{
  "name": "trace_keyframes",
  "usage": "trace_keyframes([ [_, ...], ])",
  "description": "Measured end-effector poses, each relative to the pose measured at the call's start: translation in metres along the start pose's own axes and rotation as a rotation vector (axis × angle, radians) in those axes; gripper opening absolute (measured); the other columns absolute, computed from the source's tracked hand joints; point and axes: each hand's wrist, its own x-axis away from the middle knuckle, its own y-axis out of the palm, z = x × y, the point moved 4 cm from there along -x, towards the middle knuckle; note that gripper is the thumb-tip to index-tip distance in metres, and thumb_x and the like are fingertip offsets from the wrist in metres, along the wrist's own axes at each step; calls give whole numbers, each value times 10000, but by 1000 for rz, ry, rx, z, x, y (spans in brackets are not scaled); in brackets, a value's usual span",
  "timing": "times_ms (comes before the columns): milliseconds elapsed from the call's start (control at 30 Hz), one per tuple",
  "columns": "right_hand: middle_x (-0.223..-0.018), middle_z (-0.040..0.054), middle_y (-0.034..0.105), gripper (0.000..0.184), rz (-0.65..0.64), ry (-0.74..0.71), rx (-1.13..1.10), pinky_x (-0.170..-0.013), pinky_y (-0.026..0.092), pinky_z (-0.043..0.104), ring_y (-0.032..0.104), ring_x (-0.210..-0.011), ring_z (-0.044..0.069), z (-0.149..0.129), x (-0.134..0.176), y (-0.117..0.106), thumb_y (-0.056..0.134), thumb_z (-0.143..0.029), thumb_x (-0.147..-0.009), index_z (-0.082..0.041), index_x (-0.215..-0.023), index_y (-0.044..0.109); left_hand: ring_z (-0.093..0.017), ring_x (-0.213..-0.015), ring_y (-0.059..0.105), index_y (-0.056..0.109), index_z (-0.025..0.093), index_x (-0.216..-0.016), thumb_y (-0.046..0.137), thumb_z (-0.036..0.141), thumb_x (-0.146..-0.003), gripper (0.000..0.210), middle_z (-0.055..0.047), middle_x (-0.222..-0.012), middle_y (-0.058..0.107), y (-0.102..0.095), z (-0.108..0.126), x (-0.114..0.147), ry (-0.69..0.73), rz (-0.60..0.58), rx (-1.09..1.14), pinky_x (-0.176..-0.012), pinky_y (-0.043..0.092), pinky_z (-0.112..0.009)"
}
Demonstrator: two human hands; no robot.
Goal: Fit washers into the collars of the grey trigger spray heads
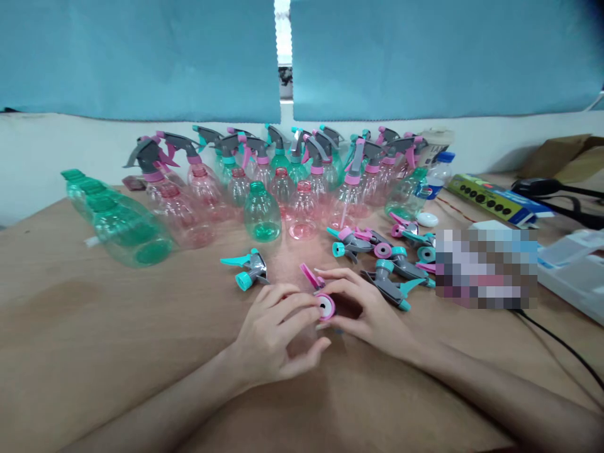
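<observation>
Above the table, my right hand point(363, 308) grips a trigger spray head point(325, 307) with a pink collar and pink trigger; the collar's open end, with a white disc inside, faces me. My left hand point(283, 327) touches the left side of this collar with its fingertips, its thumb held apart below. Much of the grey body is hidden by my fingers. Just beyond my left hand lies a loose teal spray head point(252, 269). Several loose teal and pink spray heads point(389, 283) lie beyond and right of my right hand.
Several pink and green bottles stand at the back, many with spray heads. Bare green bottles point(123, 226) stand at the left. Toward the right are a capped bottle point(436, 176), a yellow-blue box point(491, 200), a clear plastic case point(576, 264) and a black cable point(561, 340).
</observation>
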Motion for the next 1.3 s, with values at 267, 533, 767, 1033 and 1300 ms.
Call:
trace_keyframes([
  [267, -1236, 93, 543, 245, 8, -22, 4, -1005, 430, 440, 505, -1209, 237, 1, 1, -1, 646, -285, -833, -233, -1068, 601, -232, -906, 577, 632, 179, -1025, 641, 310, -755, 301, -61, -999, 694, -3, 5, -5, 40, -66, -31, -770, 389, -375],
  [533, -1232, 88, 545, 257, 4, -23, 28, -1010, 429, 436, 508, -1206, 232, 1, 1, -1, 648, -304, -831, -238, -1077, 609, -217, -853, 571, 632, 181, -956, 641, 272, -751, 224, -36, -939, 711, -5, 2, -7, 42, -64, -38, -730, 385, -343],
  [767, -1215, 75, 556, 279, -3, 32, 4, -1005, 431, 409, 520, -1184, 219, 2, 1, -1, 691, -290, -796, -235, -1057, 607, -205, -855, 575, 617, 184, -950, 648, 261, -756, 210, -19, -936, 714, -4, 0, -8, 16, -76, -52, -764, 377, -347],
  [1033, -1221, 86, 549, 247, -13, 11, 10, -998, 436, 405, 518, -1183, 221, 2, 1, -1, 674, -280, -813, -224, -1043, 607, -219, -905, 553, 613, 181, -950, 646, 287, -751, 228, -47, -984, 682, 2, 3, -8, -24, -119, -12, -784, 396, -356],
  [1300, -1244, 96, 532, 217, -20, -22, 52, -985, 446, 429, 509, -1192, 227, 3, 2, -1, 622, -268, -852, -229, -1063, 587, -252, -962, 517, 586, 129, -1016, 628, 288, -755, 309, -114, -1041, 625, 8, 12, -6, -54, -157, -33, -780, 425, -374],
])
